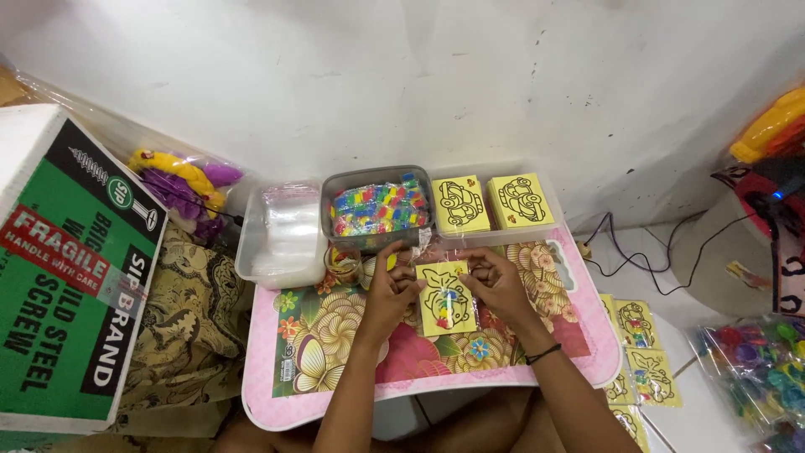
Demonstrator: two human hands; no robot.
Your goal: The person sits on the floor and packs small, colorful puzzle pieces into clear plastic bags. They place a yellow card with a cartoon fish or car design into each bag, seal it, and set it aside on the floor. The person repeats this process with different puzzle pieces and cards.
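the yellow card (444, 298) in its clear bag lies upright between both hands over the pink table (335, 403), long axis pointing away from the person. the left hand (392, 289) and right hand (496, 283) each pinch a top corner.

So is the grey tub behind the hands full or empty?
Full: the grey tub is packed to its rim with small multicoloured pieces, no lid on it.
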